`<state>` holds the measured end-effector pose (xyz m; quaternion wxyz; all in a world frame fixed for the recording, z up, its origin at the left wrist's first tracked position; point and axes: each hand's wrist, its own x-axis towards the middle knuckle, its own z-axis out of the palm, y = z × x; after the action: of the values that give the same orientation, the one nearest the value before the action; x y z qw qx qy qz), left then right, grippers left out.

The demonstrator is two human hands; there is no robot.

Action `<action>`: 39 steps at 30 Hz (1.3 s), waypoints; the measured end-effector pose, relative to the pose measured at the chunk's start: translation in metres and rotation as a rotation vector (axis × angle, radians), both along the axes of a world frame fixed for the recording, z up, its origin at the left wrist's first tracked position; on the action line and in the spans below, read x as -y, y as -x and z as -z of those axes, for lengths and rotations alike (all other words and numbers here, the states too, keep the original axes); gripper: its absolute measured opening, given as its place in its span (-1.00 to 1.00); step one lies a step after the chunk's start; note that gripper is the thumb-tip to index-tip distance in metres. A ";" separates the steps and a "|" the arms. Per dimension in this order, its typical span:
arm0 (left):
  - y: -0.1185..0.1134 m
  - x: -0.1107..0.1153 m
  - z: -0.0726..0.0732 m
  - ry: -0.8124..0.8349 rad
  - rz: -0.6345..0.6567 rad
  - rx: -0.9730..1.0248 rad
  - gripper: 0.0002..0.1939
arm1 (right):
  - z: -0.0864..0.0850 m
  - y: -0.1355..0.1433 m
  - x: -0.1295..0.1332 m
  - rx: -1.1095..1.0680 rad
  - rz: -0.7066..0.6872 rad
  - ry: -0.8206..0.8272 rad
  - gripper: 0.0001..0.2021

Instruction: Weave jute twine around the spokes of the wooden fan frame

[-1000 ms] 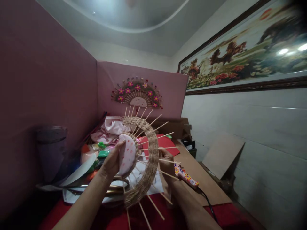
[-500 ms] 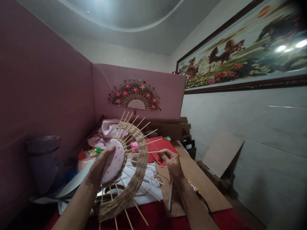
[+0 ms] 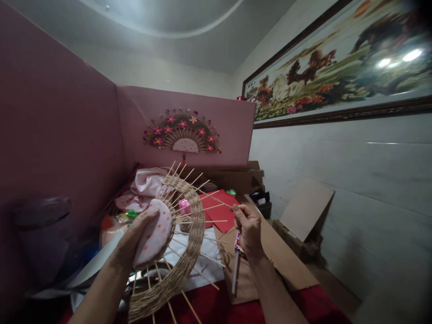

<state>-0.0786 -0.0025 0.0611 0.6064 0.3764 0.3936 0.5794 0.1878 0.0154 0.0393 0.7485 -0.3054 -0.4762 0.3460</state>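
A half-round fan frame with thin wooden sticks and a woven twine band (image 3: 197,220) is tilted up in front of me. Its inner half-circle (image 3: 155,231) is covered in white cloth with reddish spots. My left hand (image 3: 137,236) grips this padded part, thumb on the front and the other fingers hidden behind. To the right of the sticks, my right hand (image 3: 249,225) pinches a strand of twine (image 3: 219,200), which runs taut to the upper part of the band. Loose twine (image 3: 222,254) hangs below, near the cardboard.
Red paper (image 3: 222,213) and brown cardboard (image 3: 290,263) lie behind and right of the fan frame. A slim grey stick-like tool (image 3: 235,274) is below my right hand. Pinkish cloth (image 3: 148,182) is piled at the left. A flower-decorated fan (image 3: 185,131) is on the pink panel.
My right hand has turned and moved slightly up and away from the stick ends, drawing the twine tauter. The left hand keeps its grip. The whole view has shifted a little.
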 end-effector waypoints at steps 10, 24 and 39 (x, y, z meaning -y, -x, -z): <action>-0.006 0.003 -0.003 0.010 -0.040 -0.037 -0.67 | -0.006 -0.004 0.000 -0.014 0.149 -0.069 -0.81; -0.004 0.001 -0.002 0.022 -0.062 0.052 -0.71 | -0.007 0.001 0.007 -0.036 -0.488 0.086 -0.82; -0.008 0.003 -0.007 0.021 -0.088 0.053 -0.70 | -0.003 0.009 0.008 -0.034 -0.481 0.123 -0.89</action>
<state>-0.0702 -0.0053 0.0678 0.5943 0.3368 0.3995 0.6113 0.1790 0.0069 0.0421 0.6326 -0.2223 -0.5006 0.5475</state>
